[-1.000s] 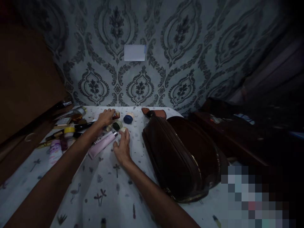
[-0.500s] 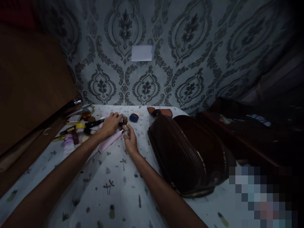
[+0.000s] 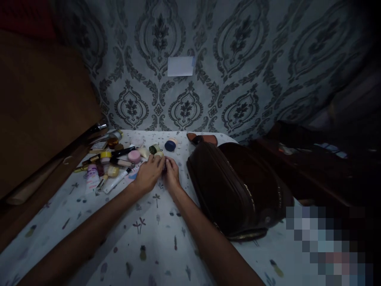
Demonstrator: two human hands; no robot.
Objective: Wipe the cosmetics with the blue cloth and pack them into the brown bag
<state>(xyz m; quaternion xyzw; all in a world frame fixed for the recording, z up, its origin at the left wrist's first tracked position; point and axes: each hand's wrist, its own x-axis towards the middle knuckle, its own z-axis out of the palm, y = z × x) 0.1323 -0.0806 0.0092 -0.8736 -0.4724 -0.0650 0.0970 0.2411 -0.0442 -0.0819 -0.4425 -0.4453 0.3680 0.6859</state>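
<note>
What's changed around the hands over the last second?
The left hand came back towards the person and rightward, now beside the right hand; any hold is unclear. The pink tube is out of view. The dark-blue jar and brown bag stayed put.

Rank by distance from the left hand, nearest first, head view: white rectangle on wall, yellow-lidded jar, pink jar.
From the left hand:
1. Pink jar: just beyond the hand, to its left.
2. Yellow-lidded jar: farther left, past the pink jar.
3. White rectangle: up on the patterned wall.
</note>
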